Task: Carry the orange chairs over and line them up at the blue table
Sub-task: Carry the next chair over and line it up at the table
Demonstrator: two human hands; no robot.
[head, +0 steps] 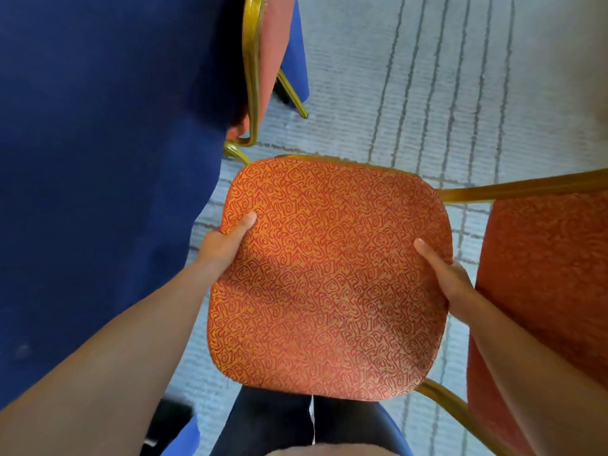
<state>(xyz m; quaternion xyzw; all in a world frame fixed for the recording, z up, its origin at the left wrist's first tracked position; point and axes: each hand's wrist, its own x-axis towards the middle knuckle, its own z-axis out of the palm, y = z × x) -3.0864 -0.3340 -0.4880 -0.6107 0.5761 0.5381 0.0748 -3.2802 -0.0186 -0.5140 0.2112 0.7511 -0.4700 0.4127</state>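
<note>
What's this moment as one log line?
left hand, right hand: gripping chair seat edges | blue table: at left | second chair: at table

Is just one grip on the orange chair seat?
No, left grip and right grip hold opposite edges of the orange patterned fabric seat.

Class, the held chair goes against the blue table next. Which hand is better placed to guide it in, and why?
Probably the left hand: it grips the held chair at the edge nearest the blue table, while the right hand grips the far edge, beside another orange chair.
</note>
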